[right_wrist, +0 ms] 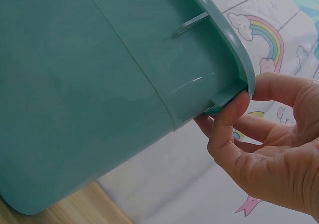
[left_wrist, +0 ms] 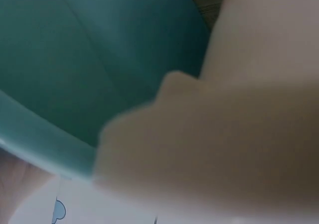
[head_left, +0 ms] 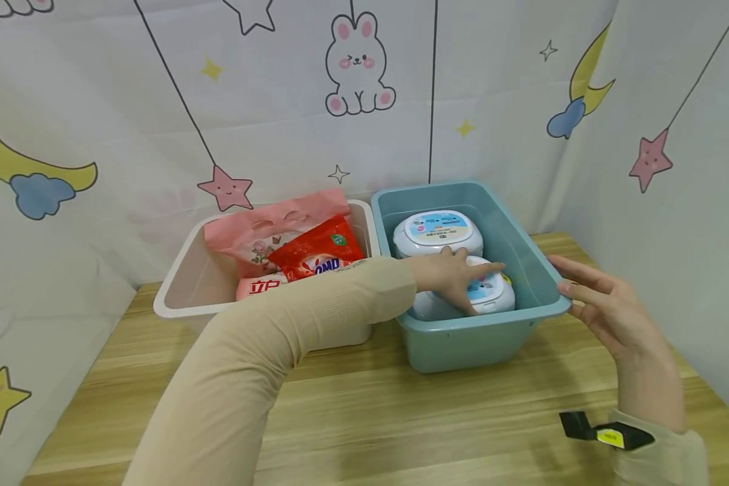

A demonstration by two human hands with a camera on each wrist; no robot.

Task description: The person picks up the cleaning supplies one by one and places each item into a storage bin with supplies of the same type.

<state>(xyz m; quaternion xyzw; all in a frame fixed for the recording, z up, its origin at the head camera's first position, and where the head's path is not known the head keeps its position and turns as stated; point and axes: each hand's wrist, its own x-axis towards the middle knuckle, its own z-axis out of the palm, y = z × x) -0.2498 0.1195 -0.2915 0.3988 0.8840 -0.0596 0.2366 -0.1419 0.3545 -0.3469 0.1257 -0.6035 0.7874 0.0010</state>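
Note:
Two white plastic tubs with blue printed lids sit in a teal bin, the far tub behind the near tub. My left hand reaches across from the left and rests on the near tub's lid, fingers spread. Its thumb points toward the tub's front edge. In the left wrist view a blurred sleeve covers much of the picture beside the bin's wall. My right hand pinches the bin's rim at the near right corner; the right wrist view shows thumb and fingers around that rim.
Left of the teal bin, a pale bin holds a pink bag, a red OMO detergent bag and a pack with red lettering. Both stand on a wooden table. A printed curtain hangs behind.

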